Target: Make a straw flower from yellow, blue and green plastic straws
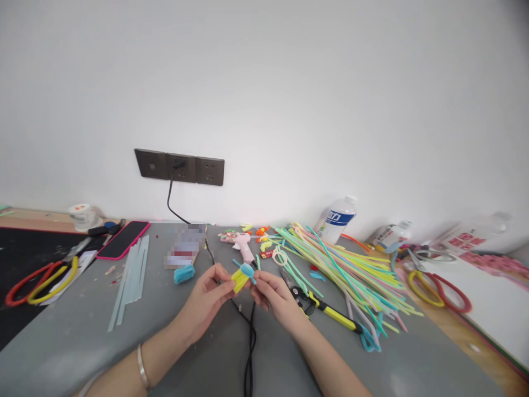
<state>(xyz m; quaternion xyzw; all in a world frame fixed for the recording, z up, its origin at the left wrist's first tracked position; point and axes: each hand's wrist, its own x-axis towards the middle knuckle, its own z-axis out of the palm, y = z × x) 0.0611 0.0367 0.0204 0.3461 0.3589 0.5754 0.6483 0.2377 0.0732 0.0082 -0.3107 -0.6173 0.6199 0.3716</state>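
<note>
Between my two hands is a small bundle of yellow pipe cleaners (239, 281) with a blue pipe cleaner (248, 269) at its upper right end. My left hand (212, 295) pinches the yellow part between thumb and fingers. On the other side, my right hand (270, 292) grips the blue part with its fingertips. A folded blue pipe cleaner bundle (184, 274) lies on the grey mat to the left of my hands. Just beyond them rests a pink glue gun (243, 246), its black cord running toward me under my hands.
Loose pipe cleaners (343, 270) spread across the right, beside yellow-handled pliers (330, 317). Glue sticks (132, 275), a phone (124, 240) and scissors (45, 281) lie left. A bottle (336, 219) stands by the wall; more scissors (438, 289) lie far right.
</note>
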